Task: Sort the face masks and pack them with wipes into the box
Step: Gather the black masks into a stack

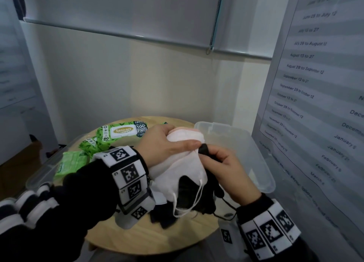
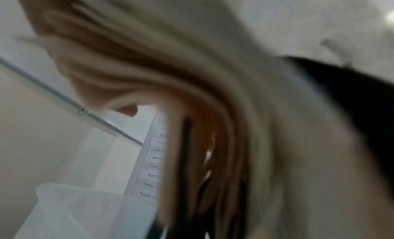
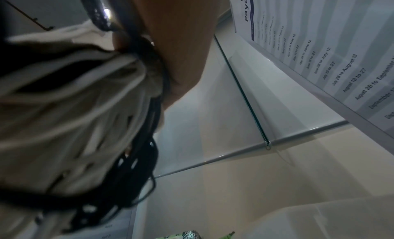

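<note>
Above the round table [image 1: 157, 236] we hold a bundle of masks between both hands. Our left hand [image 1: 167, 143] curls over the top of the white masks [image 1: 177, 163], thumb laid along their upper edge. Our right hand [image 1: 226, 167] pinches the black masks [image 1: 204, 200] and their cords at the bundle's right end. The bundle's long axis runs from near us toward the wall, loops hanging at the near end. The clear box [image 1: 262, 163] sits open just right of the bundle, on the right hand's side, so that hand looks nearer for the drop. Green wipe packs [image 1: 122, 132] lie at the left, still outside the box.
</note>
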### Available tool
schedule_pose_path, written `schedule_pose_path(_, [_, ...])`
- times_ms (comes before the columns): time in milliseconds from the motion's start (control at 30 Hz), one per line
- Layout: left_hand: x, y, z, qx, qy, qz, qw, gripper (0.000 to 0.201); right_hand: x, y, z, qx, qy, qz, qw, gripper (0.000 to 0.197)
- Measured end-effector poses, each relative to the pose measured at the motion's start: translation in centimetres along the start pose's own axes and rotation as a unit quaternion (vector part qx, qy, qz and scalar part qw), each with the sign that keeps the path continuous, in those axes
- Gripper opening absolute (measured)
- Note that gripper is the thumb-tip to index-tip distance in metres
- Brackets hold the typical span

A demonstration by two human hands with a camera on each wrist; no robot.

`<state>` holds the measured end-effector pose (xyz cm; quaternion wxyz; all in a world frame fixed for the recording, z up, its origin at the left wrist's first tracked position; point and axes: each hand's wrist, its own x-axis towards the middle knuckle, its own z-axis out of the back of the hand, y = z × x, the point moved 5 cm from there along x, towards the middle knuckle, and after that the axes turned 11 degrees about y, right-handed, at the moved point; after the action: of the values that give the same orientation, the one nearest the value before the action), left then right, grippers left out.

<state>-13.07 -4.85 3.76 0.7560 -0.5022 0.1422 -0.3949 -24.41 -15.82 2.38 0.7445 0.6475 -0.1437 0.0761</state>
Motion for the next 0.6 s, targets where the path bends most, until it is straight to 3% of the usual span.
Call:
schedule_pose_path(67, [0.0,0.5,1.0,0.045,-0.044,0.006,0.998,0.059,-0.2,0.0,1.4,-0.003,-0.040,-0.019,0.999,0.010])
schedule_pose_path(167, [0.0,1.3,2.5,0.112,-0.100,0.024,0.988,0.058,-0.9,0.5,3.8,0.013,-0.102,-0.017,0.995,0.029])
schedule_pose_path(233, [0.0,1.9,3.0,0.130,-0.114,0.043,0.984,0.051,-1.2,1.5,4.0,0.040,-0.088,-0.001,0.995,0.031])
schedule_pose_path(333, [0.0,2.7,2.6,0.132,-0.108,0.065,0.983,0.046,-1.3,3.0,2.4,0.071,-0.008,0.013,0.997,0.022])
schedule_pose_path(433, [-0.1,2.5,1.7,0.116,-0.089,0.055,0.988,0.043,-0.9,2.5,0.3,0.062,0.060,-0.032,0.996,0.024])
schedule_pose_path(500, [-0.2,2.5,1.1,0.071,-0.077,0.045,0.993,0.043,-0.1,0.9,-0.5,0.020,0.049,-0.064,0.997,0.028])
schedule_pose_path(600, [-0.2,2.5,0.3,-0.002,-0.052,0.042,0.998,0.039,0.9,-1.3,-0.9,-0.040,-0.032,-0.064,0.997,0.048])
